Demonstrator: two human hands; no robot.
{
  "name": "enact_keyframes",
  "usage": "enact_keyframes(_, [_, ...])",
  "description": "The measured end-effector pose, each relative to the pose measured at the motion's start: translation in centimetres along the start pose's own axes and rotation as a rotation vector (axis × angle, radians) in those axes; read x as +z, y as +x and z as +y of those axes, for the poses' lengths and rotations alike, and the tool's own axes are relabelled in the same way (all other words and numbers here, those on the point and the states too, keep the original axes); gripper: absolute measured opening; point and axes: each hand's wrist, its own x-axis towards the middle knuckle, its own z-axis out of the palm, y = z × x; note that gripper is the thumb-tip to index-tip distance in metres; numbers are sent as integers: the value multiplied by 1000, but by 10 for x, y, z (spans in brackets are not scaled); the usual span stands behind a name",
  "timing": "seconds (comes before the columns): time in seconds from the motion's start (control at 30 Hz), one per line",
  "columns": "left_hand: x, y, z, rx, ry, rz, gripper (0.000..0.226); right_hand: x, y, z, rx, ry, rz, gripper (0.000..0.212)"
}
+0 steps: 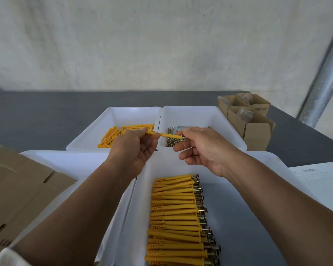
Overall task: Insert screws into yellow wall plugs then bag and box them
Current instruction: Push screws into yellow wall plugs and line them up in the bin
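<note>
The left grip (136, 146) pinches a yellow wall plug (165, 134) level above the screw tray (219, 120), steadying it; the right grip (200, 148) pinches its other end, seemingly seating a screw; finished plugs (173, 208) lie below.

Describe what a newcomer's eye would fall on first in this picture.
First, the yellow wall plug pinched between the left hand and right hand at centre. Next, the neat row of finished plugs, screw heads showing, in the near tray. Behind lie loose plugs and screws in separate trays.
</note>
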Motion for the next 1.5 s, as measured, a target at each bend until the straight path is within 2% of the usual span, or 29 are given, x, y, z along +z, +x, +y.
enact_keyframes(0.27, [2, -3, -1, 7, 73, -58, 16, 0, -2, -1, -11, -81, -62, 23])
enact_keyframes(0.5, [4, -9, 0, 7, 128, -84, 24, -7, -4, -3, -54, -350, -62, 10])
enact_keyframes(0.67, [6, -11, -2, 14, 243, -81, 17, -12, -3, -4, -85, -564, -56, 8])
enact_keyframes(0.83, [6, -6, -2, 120, 447, -9, 15, -17, -7, -5, -95, -762, -147, 13])
enact_keyframes(0.97, [2, -3, 0, 225, 492, 42, 13, -17, -8, -2, -68, -982, -219, 14])
enact_keyframes(1.13, [-1, 0, 1, 246, 511, 65, 14, -13, -9, 4, 28, -1180, -356, 14])
enact_keyframes(1.27, [-2, 2, 0, 256, 525, 66, 13, -9, -9, 11, 82, -1229, -449, 16])
enact_keyframes(1.5, [-4, 4, 0, 257, 514, 76, 11, -1, -8, 18, 72, -1228, -467, 17])
